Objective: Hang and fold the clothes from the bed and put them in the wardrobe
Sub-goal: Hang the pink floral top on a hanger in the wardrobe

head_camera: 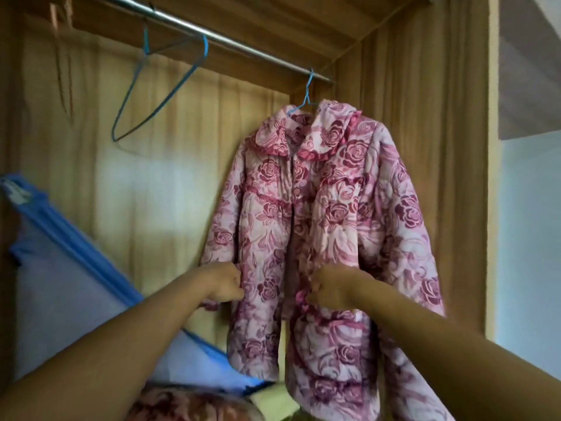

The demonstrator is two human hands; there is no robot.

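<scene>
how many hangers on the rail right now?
2. The empty blue hanger hangs left on the rod; the second blue hanger, at its right end, carries the pink floral jacket. Others may sit out of frame.

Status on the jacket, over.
Hands: left hand, right hand grip jacket. It hangs on blue hanger, hooked on rail. Nothing blocking; spare hanger apart.

Dim, warm indoor light; a cooler, brighter patch on the wall (528, 238) at right. Pale soft sheen on the wardrobe back panel (158, 189). Print on the jacket (334, 208) is fairly sharp. The left hand (223, 285) and right hand (331, 288) are soft with motion blur. Wide-angle stretch at edges; bottom-edge fabric (188, 405) is out of focus.
</scene>
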